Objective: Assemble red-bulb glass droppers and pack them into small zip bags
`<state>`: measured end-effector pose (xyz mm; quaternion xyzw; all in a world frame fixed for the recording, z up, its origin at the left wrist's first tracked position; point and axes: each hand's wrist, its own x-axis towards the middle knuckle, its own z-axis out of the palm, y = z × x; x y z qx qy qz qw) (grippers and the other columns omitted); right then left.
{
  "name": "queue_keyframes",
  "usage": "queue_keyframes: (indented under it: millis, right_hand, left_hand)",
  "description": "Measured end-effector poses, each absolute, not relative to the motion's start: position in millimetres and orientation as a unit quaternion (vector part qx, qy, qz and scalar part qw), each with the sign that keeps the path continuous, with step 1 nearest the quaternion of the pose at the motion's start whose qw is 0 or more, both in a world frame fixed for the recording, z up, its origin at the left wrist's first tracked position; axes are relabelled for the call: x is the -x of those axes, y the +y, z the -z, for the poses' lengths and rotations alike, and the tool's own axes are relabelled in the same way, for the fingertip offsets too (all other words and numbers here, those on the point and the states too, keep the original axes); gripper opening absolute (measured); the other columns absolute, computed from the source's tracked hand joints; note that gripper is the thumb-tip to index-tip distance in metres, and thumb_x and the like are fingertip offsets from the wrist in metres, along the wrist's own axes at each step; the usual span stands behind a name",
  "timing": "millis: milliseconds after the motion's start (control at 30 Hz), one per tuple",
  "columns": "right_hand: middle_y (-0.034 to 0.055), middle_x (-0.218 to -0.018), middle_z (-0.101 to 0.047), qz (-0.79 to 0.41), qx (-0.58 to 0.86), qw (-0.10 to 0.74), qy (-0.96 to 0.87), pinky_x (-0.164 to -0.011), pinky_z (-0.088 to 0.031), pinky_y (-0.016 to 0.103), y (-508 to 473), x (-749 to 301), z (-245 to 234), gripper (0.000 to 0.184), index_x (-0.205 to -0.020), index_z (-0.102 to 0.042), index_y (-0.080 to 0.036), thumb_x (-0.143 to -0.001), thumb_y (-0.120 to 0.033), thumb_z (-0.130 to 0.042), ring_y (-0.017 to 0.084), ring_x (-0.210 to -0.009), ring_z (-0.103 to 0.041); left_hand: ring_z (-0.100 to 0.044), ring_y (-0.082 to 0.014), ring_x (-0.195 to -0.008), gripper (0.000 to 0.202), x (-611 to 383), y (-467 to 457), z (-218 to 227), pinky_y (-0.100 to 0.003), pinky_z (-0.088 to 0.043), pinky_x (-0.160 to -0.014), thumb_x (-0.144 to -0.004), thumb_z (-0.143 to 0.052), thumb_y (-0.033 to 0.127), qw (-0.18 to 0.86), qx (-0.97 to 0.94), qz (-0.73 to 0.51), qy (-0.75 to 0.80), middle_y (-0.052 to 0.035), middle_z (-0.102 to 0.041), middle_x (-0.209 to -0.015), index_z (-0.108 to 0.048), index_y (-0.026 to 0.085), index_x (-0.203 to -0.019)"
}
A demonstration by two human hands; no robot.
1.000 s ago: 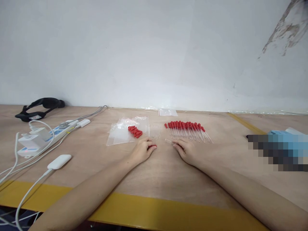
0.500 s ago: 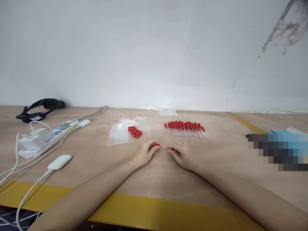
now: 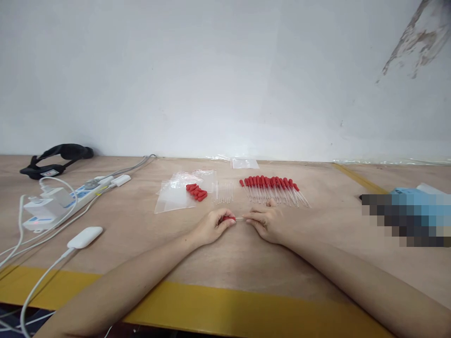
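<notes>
My left hand point(image 3: 211, 226) pinches a small red rubber bulb point(image 3: 228, 218) just above the wooden table point(image 3: 232, 253). My right hand point(image 3: 263, 220) pinches a thin clear glass tube point(image 3: 240, 218), whose end meets the bulb between the two hands. Behind my hands lies a row of several finished droppers with red bulbs point(image 3: 273, 188). A small heap of loose red bulbs point(image 3: 196, 191) rests on a clear plastic bag point(image 3: 172, 197), and a group of bare glass tubes point(image 3: 223, 192) lies beside it.
A white power strip point(image 3: 59, 202) with plugs and trailing cables sits at the left, with a white adapter point(image 3: 85, 236) nearer the yellow table edge. A black strap point(image 3: 58, 157) lies at the back left. A blue object point(image 3: 416, 199) is at the right.
My hands lifted off the table and came together. The red bulb in my left hand and the glass tube in my right now meet end to end.
</notes>
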<state>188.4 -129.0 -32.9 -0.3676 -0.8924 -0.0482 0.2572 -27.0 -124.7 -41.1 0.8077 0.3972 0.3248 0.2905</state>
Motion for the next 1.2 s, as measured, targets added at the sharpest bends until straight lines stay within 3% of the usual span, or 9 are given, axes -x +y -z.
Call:
queue_keyframes:
  millis: [433, 567, 700, 900, 1033, 1200]
  right_hand:
    - [-0.0021, -0.068, -0.062, -0.044, 0.405, 0.234, -0.883, -0.071, -0.023, 0.029, -130, -173, 35, 0.029, -0.074, -0.058, -0.019, -0.089, -0.026, -0.034, 0.009, -0.058, -0.047]
    - [-0.0006, -0.070, -0.063, -0.046, 0.415, 0.209, -0.884, -0.071, -0.026, 0.029, -130, -173, 30, 0.029, -0.077, -0.059, -0.020, -0.089, -0.027, -0.033, 0.011, -0.061, -0.051]
    - [0.0021, -0.080, -0.065, -0.052, 0.423, 0.216, -0.879, -0.073, -0.030, 0.030, -129, -180, 19, 0.024, -0.085, -0.063, -0.022, -0.086, -0.025, -0.039, 0.015, -0.074, -0.055]
    - [0.0022, -0.075, -0.065, -0.143, 0.557, 0.297, -0.762, -0.058, -0.036, 0.024, -103, -199, 1, 0.021, -0.075, -0.064, -0.019, -0.077, -0.028, -0.045, 0.015, -0.065, -0.056]
    - [0.0026, -0.069, -0.064, -0.076, 0.641, 0.289, -0.707, -0.062, -0.035, 0.026, -75, -193, 0, 0.024, -0.064, -0.062, -0.019, -0.075, -0.030, -0.044, 0.016, -0.067, -0.056]
    - [0.0063, -0.074, -0.065, 0.012, 0.705, 0.191, -0.683, -0.076, -0.028, 0.036, -47, -164, 8, 0.030, -0.066, -0.063, -0.018, -0.078, -0.035, -0.041, 0.021, -0.075, -0.056]
  left_hand:
    - [-0.057, -0.0128, -0.067, 0.016, 25, -127, 40, -0.024, -0.046, -0.062, -0.080, -0.051, 0.031, 0.234, -0.828, -0.335, 0.385, -0.0017, -0.063, -0.078, -0.058, 0.017, -0.086]
    - [-0.057, -0.0146, -0.071, 0.018, 24, -125, 35, -0.026, -0.046, -0.067, -0.081, -0.050, 0.031, 0.200, -0.842, -0.326, 0.380, -0.0026, -0.064, -0.080, -0.059, 0.018, -0.088]
    - [-0.055, -0.0184, -0.086, 0.024, 37, -115, 27, -0.032, -0.043, -0.079, -0.079, -0.052, 0.035, 0.099, -0.864, -0.332, 0.365, -0.0059, -0.061, -0.094, -0.057, 0.019, -0.096]
    - [-0.048, -0.0227, -0.094, 0.018, 77, -84, 28, -0.037, -0.037, -0.084, -0.078, -0.053, 0.030, -0.104, -0.801, -0.347, 0.477, -0.0078, -0.055, -0.092, -0.060, 0.018, -0.090]
    - [-0.046, -0.0243, -0.094, 0.018, 88, -76, 32, -0.037, -0.037, -0.082, -0.074, -0.057, 0.032, -0.131, -0.779, -0.321, 0.522, -0.0071, -0.054, -0.092, -0.062, 0.021, -0.088]
    - [-0.047, -0.0246, -0.091, 0.018, 87, -77, 33, -0.037, -0.038, -0.078, -0.074, -0.058, 0.034, -0.157, -0.771, -0.293, 0.544, -0.0070, -0.054, -0.091, -0.062, 0.021, -0.086]
